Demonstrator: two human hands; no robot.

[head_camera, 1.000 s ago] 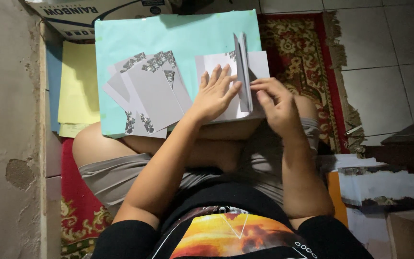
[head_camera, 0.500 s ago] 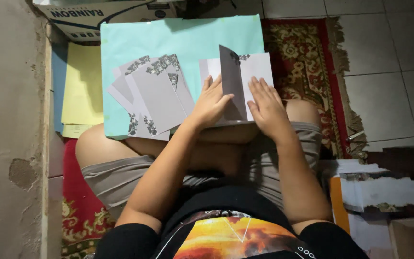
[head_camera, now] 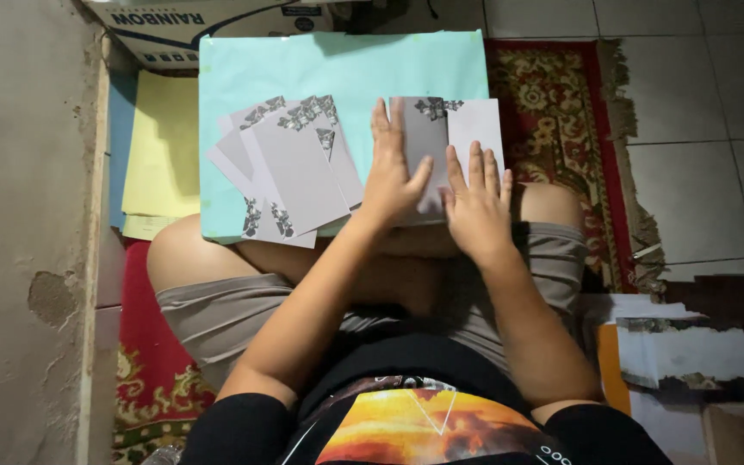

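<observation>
A folded grey card with floral corner print (head_camera: 430,138) lies flat on the light-blue sheet (head_camera: 346,69) that rests across my lap. My left hand (head_camera: 393,172) presses flat on the card's left half, fingers spread. My right hand (head_camera: 475,202) presses flat on its lower right part, fingers apart. A white flap (head_camera: 475,125) of the card shows beside the grey face. To the left, a fanned pile of several similar grey cards (head_camera: 290,168) sits on the same sheet.
Yellow paper sheets (head_camera: 161,151) lie at the left by a grey wall (head_camera: 19,215). A cardboard box (head_camera: 200,26) stands at the top. A patterned red rug (head_camera: 561,129) and floor tiles are to the right; torn paper (head_camera: 691,353) lies lower right.
The card's grey flap stood upright a second ago; it has been folded down flat. Both hands moved from pinching the flap to pressing flat on the card.
</observation>
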